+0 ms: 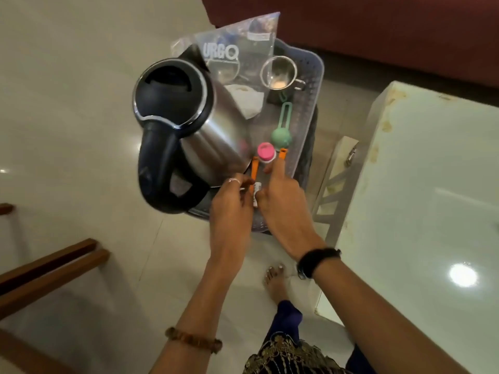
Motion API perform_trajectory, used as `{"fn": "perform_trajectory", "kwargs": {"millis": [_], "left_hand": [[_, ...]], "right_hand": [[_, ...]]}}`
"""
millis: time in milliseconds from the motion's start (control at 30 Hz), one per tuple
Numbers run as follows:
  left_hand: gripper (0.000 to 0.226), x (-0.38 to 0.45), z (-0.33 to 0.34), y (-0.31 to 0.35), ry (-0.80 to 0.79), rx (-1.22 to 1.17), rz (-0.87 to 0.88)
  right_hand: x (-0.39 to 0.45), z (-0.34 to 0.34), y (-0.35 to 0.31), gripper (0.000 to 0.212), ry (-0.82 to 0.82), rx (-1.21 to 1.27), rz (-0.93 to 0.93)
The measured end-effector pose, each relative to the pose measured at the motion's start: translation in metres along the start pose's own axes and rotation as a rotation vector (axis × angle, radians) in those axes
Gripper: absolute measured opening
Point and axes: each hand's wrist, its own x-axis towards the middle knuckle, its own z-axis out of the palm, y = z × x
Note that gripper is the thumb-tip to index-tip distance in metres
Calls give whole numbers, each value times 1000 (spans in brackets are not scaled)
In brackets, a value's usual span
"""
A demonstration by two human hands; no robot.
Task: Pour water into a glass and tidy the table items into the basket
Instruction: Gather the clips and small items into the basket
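I see the basket (310, 85) standing on the floor (67, 76), left of the counter (432, 171). In the basket the kettle (186, 125) fills the left side. The bag (235, 55) leans behind the kettle, the cup (279, 72) is at the far right, and the strainer (282, 130) lies before the cup.

We see both forearms bare, no sleeves. Our left hand (229, 209) wears a thin silver ring (234, 180) on one finger, and a bracelet of brown beads (193, 340) circles that forearm. Our right hand (283, 203) carries a black band (316, 261) at the wrist. Below, dark blue cloth with gold patterning (286, 354) and one bare foot (275, 282) show.
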Motion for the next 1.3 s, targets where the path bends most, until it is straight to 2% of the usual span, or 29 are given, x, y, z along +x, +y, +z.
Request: {"fn": "perform_trajectory", "kwargs": {"millis": [100, 200, 267, 500, 633, 700, 767, 867, 967, 1067, 1167, 1300], "left_hand": [[15, -29, 9, 27, -17, -99, 117], [18, -57, 45, 53, -131, -101, 234], [19, -75, 78, 71, -243, -107, 249], [27, -164, 243, 139, -613, -123, 196], [22, -213, 327, 160, -688, 24, 295], [26, -230, 361, 169, -644, 70, 351], [37, -234, 385, 175, -512, 121, 367], [46, -226, 413, 182, -273, 225, 258], [46, -210, 423, 182, -129, 423, 155], [42, -196, 428, 182, -105, 394, 175], [26, -185, 430, 185, -111, 261, 239], [12, -170, 432, 193, -54, 190, 144]], "right_hand": [[-31, -32, 19, 21, 92, 221, 35], [-65, -71, 66, 29, 186, 298, 117], [-87, -96, 103, 32, 225, 288, 183], [-181, -200, 247, 29, 471, 309, 488], [-234, -250, 313, 31, 591, 317, 619], [-259, -272, 344, 31, 638, 324, 682], [-278, -288, 370, 29, 652, 307, 726], [-300, -306, 405, 31, 637, 253, 773], [-306, -313, 430, 34, 596, 144, 802], [-303, -315, 444, 39, 516, 73, 823], [-298, -311, 448, 37, 451, 54, 805], [-294, -304, 445, 29, 416, 64, 755]]}}
